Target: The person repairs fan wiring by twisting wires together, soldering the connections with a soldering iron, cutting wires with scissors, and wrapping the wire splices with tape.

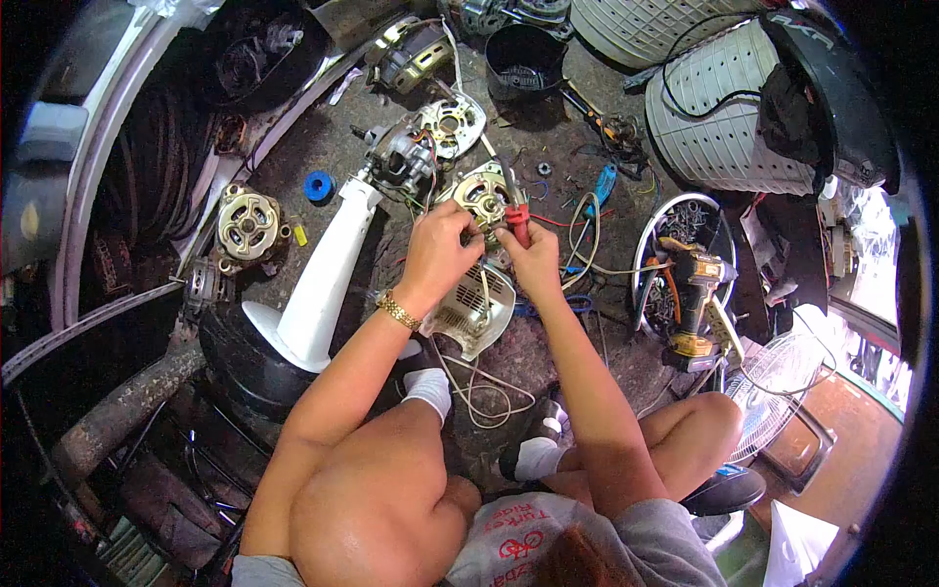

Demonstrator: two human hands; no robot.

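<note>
A white stand (333, 259) blocks passage left of the left hand (445, 249). Between right hand (529, 256) and drill (696, 305), a cable (621, 272) crosses open floor (623, 364).

A red tool (517, 217) is beside the round metal housing (477, 193).

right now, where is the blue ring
In the head view, the blue ring lies left of centre, between the round metal housing and the white stand's upper end.

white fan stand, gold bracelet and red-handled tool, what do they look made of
White fan stand: likely moulded plastic, given its smooth, seamless flare and soft sheen.
Gold bracelet: apparently metal, shiny and textured; solid or plated is unclear.
Red-handled tool: handle probably plastic, judging by its uniform red.
</note>
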